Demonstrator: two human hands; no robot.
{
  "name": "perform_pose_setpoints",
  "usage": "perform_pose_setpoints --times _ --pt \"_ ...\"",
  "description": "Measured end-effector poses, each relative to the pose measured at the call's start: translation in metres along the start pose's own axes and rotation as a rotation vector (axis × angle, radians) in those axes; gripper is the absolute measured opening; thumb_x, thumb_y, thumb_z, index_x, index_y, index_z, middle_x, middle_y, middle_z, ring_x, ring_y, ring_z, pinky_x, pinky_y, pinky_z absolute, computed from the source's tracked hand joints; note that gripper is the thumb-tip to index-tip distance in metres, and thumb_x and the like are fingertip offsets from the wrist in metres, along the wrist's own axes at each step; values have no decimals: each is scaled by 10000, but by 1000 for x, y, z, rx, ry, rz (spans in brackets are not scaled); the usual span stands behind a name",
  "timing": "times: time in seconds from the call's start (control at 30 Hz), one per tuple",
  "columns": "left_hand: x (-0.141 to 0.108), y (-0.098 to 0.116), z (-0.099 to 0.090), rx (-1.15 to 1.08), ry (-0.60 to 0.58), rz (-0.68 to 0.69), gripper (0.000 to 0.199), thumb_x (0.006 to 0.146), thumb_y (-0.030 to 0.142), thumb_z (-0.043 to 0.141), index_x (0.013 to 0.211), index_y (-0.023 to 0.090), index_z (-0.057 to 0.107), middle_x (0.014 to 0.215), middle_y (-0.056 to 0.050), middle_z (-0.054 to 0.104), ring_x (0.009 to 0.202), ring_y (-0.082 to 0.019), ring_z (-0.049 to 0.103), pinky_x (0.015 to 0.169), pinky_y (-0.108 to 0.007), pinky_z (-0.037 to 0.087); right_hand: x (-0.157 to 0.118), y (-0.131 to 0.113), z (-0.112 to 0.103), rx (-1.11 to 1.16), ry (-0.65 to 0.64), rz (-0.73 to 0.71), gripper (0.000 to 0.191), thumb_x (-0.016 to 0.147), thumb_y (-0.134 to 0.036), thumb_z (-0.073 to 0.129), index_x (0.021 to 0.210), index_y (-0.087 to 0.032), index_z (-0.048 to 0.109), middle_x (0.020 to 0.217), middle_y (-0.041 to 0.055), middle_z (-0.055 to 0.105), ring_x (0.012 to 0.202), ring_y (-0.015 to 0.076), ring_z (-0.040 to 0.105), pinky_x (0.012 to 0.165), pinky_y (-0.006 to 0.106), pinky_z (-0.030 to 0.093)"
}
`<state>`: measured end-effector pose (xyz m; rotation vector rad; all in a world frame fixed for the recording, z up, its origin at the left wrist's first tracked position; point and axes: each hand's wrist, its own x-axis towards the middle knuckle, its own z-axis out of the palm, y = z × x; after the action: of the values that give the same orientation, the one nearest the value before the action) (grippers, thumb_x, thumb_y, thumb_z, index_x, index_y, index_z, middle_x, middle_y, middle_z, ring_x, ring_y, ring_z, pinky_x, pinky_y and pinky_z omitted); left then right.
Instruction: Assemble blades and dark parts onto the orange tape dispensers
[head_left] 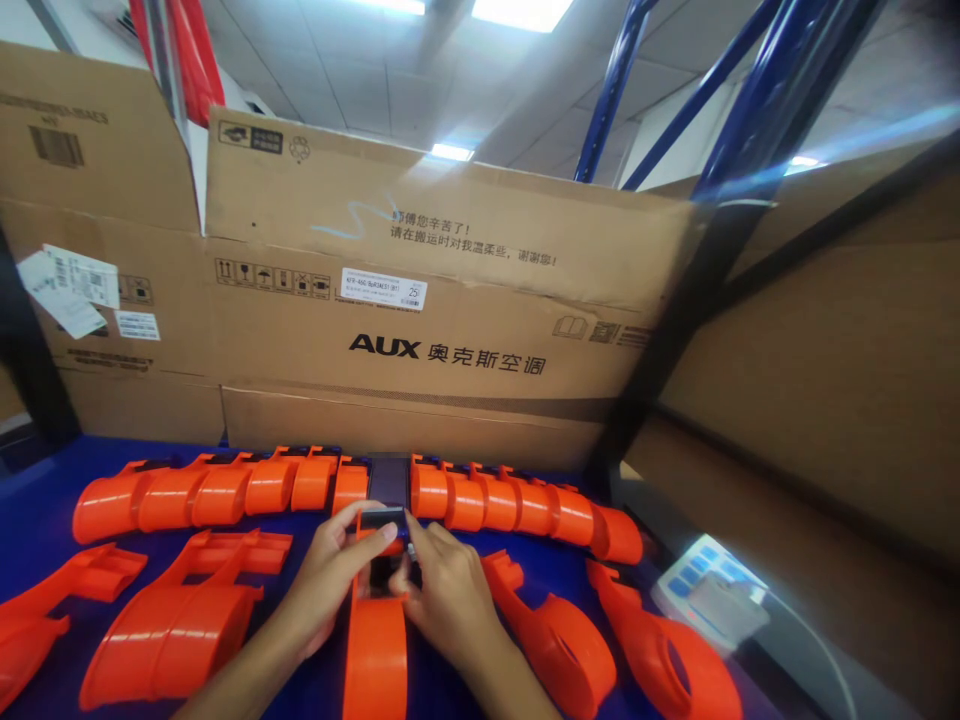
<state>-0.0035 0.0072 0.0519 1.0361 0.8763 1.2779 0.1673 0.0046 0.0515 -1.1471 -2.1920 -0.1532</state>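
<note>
Fingers [381,543]: left hand [322,570] and right hand [452,580] pinch opposite sides of the orange dispenser's [377,650] head; some contacts hidden.
Orange dispenser: between both hands, over the blue tabletop [37,500].
Dark strip [381,517]: uneven thumb pressure could skew it.
Back row [501,506]: just beyond; a forward slip might topple it.
Carton [300,345]: behind.

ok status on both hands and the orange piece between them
Left hand gripping orange piece by its far end. Right hand at same end, grip unclear. More orange pieces on both sides, none blocking the hands.
</note>
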Motion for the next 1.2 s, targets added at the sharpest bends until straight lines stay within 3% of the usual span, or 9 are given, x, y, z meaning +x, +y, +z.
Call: perform_pose_setpoints --times 0.27,0.5,0.67,0.87,1.0,1.2 --pt "2 4 0 -75 -3 -5 401 731 392 881 1034 192 709 602 61 611 424 -59 456 428 -167 356 0 5 -2 9 40 -60 598 851 -105 540 1448 -140 532 875 91 735 735 227 661 645 313 565" --pt "3 1 0 -88 7 36 387 736 379 881 1022 185 706 705 28 688 485 -68 542 451 -167 386 3 7 -11 42 -21 -100 494 912 -161 531 1404 -120 556 1004 129 766 829 259 694 701 358 582" --pt "2 -4 0 -86 21 49 363 765 363 862 1029 182 690 668 37 674 498 -81 544 453 -170 380 5 8 -12 51 -53 -91 412 1004 -276 510 1378 -117 579 1053 151 763 859 271 708 693 365 574" --pt "2 -5 -1 -86 23 76 336 778 355 851 1016 186 685 633 57 654 469 -67 508 454 -163 361 5 6 -16 70 -50 -81 400 992 -235 503 1371 -132 581 1050 137 765 872 260 707 712 351 564" --pt "4 -5 -2 -58 40 74 369 737 381 871 999 182 704 730 21 705 530 -90 575 508 -180 435 6 7 -15 57 -82 -80 417 987 -209 491 1389 -131 564 1024 134 757 846 246 691 711 343 542" --pt "6 -8 -6 -10 10 57 382 756 428 851 1010 182 707 485 90 531 366 -56 393 413 -176 340 6 8 -14 65 -113 -90 411 987 -204 483 1379 -114 572 996 134 746 804 245 670 680 342 523"
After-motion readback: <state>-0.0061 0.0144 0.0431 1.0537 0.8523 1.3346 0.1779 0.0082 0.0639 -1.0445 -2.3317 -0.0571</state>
